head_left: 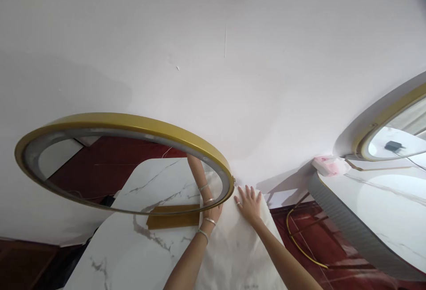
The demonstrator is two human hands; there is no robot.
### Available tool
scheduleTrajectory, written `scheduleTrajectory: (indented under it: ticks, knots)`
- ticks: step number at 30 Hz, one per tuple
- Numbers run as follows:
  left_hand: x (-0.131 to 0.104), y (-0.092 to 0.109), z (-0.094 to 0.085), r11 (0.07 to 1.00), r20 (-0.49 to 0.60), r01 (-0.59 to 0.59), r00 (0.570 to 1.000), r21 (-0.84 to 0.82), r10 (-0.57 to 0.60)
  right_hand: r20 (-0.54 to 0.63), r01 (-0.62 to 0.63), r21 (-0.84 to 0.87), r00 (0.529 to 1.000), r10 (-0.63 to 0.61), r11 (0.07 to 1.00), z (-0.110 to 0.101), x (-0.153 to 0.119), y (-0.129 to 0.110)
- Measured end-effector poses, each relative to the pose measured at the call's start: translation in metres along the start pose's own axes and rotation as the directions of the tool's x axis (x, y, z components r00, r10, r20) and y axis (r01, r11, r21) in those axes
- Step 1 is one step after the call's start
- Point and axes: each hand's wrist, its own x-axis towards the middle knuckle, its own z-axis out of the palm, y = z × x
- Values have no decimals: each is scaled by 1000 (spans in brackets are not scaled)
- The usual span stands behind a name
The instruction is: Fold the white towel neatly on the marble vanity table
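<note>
And here you are at the near table (123,248), with the pale cloth (236,250) laid over its right part, its far end up by the wall (213,90). As far as it shows, the laying looks mostly done; soft creases in the cloth look like what's left to smooth. Your right hand (249,204) is spread wide, fingers fanned, palm down on the cloth's far end. Your left hand (212,213) is at the cloth's left edge, under the gold-rimmed mirror (149,124); its fingers are partly hidden, so I can't tell whether they pinch or press. Just left of it lies a flat brown piece (171,222). Over right, a pink-and-white packet (331,165) sits on the second table (376,192).
</note>
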Motion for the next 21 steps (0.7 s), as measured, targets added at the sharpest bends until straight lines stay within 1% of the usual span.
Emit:
scheduleTrajectory:
  ticks: [1, 3, 5, 6, 8, 9, 10, 11, 12, 13, 14, 16, 18, 19, 21]
  knots:
    - [-11, -1, 1, 1000, -20, -19, 1000, 17, 19, -43, 17, 0, 999, -17, 1000, 2, -9, 2]
    - [-44, -5, 3, 993, -94, -89, 991, 78, 96, -136, 67, -1, 989, -67, 998, 13, -42, 10]
    - [-84, -12, 9, 974, -185, -161, 964, 160, 190, -213, 130, -7, 968, -129, 991, 30, -89, 22]
    - [-103, -17, 14, 965, -220, -174, 951, 198, 217, -246, 153, -16, 957, -153, 988, 40, -114, 30]
    - [-137, -24, 25, 956, -273, -156, 936, 249, 224, -300, 180, -39, 936, -183, 983, 60, -159, 45]
    - [-148, -27, 30, 955, -295, -142, 930, 262, 219, -342, 190, -53, 919, -196, 980, 69, -174, 52]
    - [-154, -28, 35, 955, -311, -132, 926, 267, 215, -371, 175, -53, 911, -182, 983, 75, -184, 58]
    - [-156, -28, 38, 954, -317, -138, 922, 264, 221, -385, 176, -53, 904, -183, 983, 78, -187, 62]
    - [-153, -27, 40, 952, -307, -164, 920, 257, 242, -385, 182, -53, 904, -188, 982, 77, -184, 64]
    - [-145, -25, 40, 948, -280, -207, 921, 243, 273, -372, 191, -53, 907, -197, 980, 74, -176, 64]
    - [-133, -22, 38, 941, -236, -254, 923, 223, 305, -351, 205, -55, 912, -211, 977, 69, -164, 63]
    - [-99, -14, 32, 935, -122, -318, 933, 160, 338, -307, 212, -65, 925, -222, 975, 55, -133, 56]
    - [-61, -5, 23, 950, -21, -299, 953, 92, 302, -265, 184, -71, 944, -197, 980, 43, -101, 48]
    - [-44, 0, 20, 960, 8, -272, 962, 69, 272, -245, 165, -71, 953, -177, 984, 40, -87, 45]
    - [-20, 9, 16, 971, 18, -233, 972, 47, 233, -208, 129, -68, 968, -141, 989, 38, -67, 43]
